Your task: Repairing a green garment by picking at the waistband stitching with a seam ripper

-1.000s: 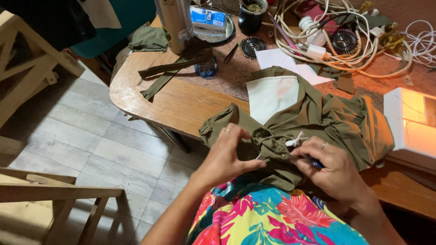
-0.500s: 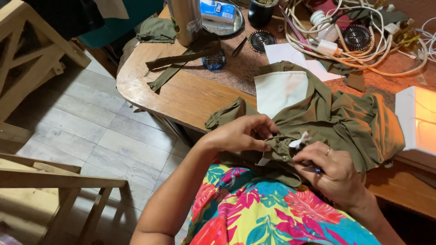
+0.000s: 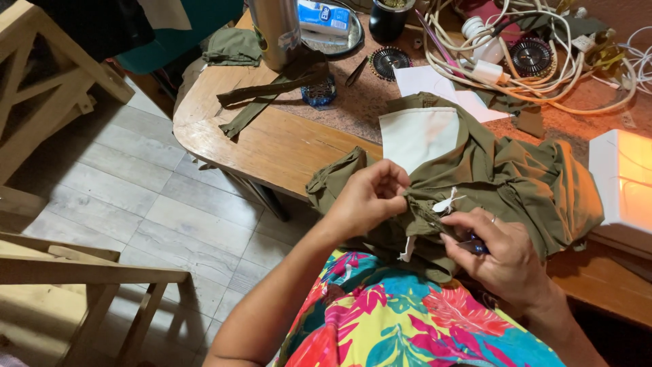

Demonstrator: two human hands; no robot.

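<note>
— What are your hands doing right now?

— My left hand (image 3: 370, 197) is closed, pinching a fold of the olive garment (image 3: 502, 177) between thumb and fingertips. My right hand (image 3: 506, 255) is curled shut around a small blue-handled tool (image 3: 475, 246); I cannot tell its tip, since my fingers hide it. The two hands sit near each other over a seam with a white tag (image 3: 447, 202) between them.

— Where does the garment lie?

— Bunched at the near edge of the wooden surface (image 3: 272, 146), partly hanging toward my lap, with a pale lining panel (image 3: 418, 136) turned up on its far side.

— How do you work this seam well?

— I judge the fold needs tension: the left hand pulls the cloth taut while the right works the tool in short, shallow moves, so only thread is caught, not fabric.

— Anything in the way?

— Loose olive strips (image 3: 265, 95) lie far left, a tangle of white cables (image 3: 543, 75) far right, both well apart from my hands.
</note>
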